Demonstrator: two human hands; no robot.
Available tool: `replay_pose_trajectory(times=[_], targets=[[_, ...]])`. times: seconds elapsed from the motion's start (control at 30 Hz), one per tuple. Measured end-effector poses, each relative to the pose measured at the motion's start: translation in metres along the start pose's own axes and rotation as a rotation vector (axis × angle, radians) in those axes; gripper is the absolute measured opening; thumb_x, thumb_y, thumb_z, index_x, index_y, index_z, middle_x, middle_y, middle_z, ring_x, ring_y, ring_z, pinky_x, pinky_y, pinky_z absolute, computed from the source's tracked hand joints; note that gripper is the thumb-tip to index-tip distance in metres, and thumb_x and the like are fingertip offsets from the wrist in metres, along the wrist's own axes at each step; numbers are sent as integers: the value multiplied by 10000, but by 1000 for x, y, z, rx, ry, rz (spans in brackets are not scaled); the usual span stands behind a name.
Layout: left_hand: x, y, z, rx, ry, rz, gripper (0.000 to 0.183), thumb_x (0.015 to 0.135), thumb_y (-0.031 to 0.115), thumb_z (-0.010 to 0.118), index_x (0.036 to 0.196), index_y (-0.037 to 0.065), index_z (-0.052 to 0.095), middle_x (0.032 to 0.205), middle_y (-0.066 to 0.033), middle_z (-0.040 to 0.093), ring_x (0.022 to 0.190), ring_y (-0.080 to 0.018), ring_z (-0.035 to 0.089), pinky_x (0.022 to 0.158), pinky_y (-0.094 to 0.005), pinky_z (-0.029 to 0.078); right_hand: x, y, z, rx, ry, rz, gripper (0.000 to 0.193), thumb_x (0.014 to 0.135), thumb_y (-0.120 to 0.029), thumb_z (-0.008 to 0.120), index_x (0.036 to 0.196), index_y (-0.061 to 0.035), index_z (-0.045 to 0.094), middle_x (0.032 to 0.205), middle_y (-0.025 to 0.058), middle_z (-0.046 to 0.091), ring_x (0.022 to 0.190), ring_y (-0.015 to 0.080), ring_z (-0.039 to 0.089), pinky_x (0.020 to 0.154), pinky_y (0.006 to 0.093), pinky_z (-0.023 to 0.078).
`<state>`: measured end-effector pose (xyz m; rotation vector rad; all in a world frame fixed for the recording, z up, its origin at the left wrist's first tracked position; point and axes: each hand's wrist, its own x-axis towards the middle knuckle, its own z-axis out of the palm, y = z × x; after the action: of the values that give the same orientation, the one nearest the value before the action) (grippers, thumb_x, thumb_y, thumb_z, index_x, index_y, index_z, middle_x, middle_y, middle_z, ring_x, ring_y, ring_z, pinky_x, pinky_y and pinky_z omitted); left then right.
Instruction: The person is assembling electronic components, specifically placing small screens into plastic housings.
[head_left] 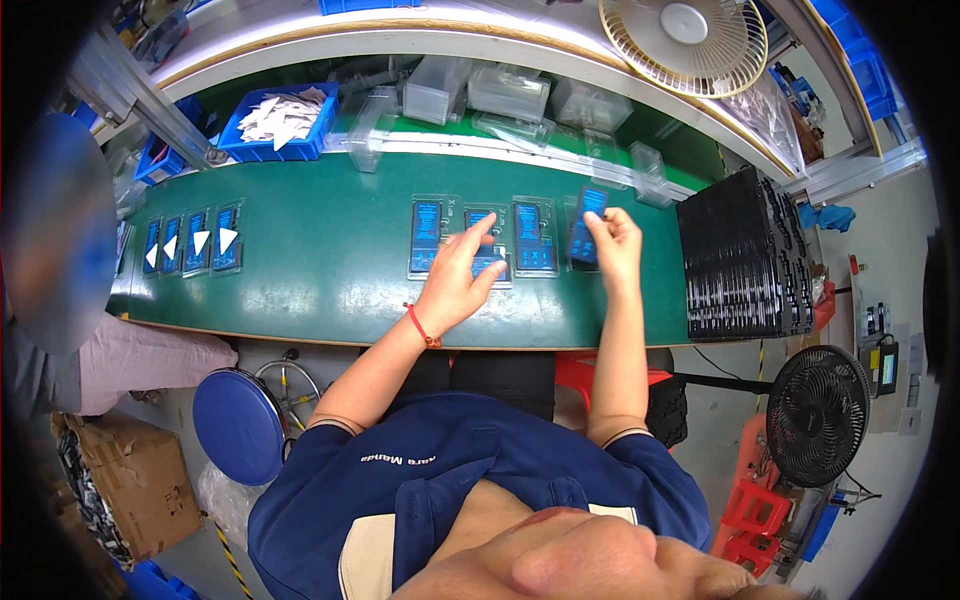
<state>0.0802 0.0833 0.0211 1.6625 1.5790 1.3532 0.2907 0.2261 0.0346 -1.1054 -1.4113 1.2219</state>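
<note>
My right hand (pixel 619 245) pinches a flat black-and-blue rectangular pack (pixel 590 215), similar to a phone battery, tilted at the right end of a row on the green table. Over the row's middle, my left hand (pixel 458 268) has its fingers apart and appears to hold nothing. It partly hides a clear plastic tray with a blue pack (pixel 480 219) in it. To its left lies another tray with a pack (pixel 426 235), and to its right a third tray with a pack (pixel 534 238). Whether the left fingertips touch the covered tray I cannot tell.
Several packs with white triangular pieces (pixel 200 242) lie at the table's left. Behind them a blue bin (pixel 322 128) holds white pieces. Clear plastic trays (pixel 508 92) lie at the back. A tall stack of black trays (pixel 735 262) stands at right. A person (pixel 150 365) is at left.
</note>
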Motion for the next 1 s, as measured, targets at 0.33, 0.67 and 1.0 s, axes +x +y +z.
replay_pose_trajectory(times=[0.33, 0.67, 1.0], targets=[[-11, -13, 4, 623, -16, -54, 536, 831, 346, 659, 1295, 112, 527, 1419, -254, 338, 1362, -450, 235, 1099, -598, 166, -20, 36, 17, -933, 6, -416, 311, 779, -228, 719, 1033, -93, 601, 1018, 146, 545, 1014, 348, 509, 865, 445, 409], [-13, -47, -93, 371, 156, 91, 350, 809, 228, 687, 1123, 84, 626, 1251, -194, 539, 1230, -378, 455, 1031, -489, 363, -41, 29, 61, -936, -20, -498, 264, 821, -201, 676, 1033, -61, 603, 1005, 136, 536, 972, 331, 504, 863, 432, 401], [102, -125, -257, 904, 725, -336, 540, 727, 316, 785, 1172, 60, 619, 1094, -182, 617, 1090, -382, 537, 945, -403, 447, -43, 28, 62, -952, 1, -504, 234, 814, -197, 677, 993, -64, 604, 975, 120, 542, 944, 320, 504, 849, 426, 403]])
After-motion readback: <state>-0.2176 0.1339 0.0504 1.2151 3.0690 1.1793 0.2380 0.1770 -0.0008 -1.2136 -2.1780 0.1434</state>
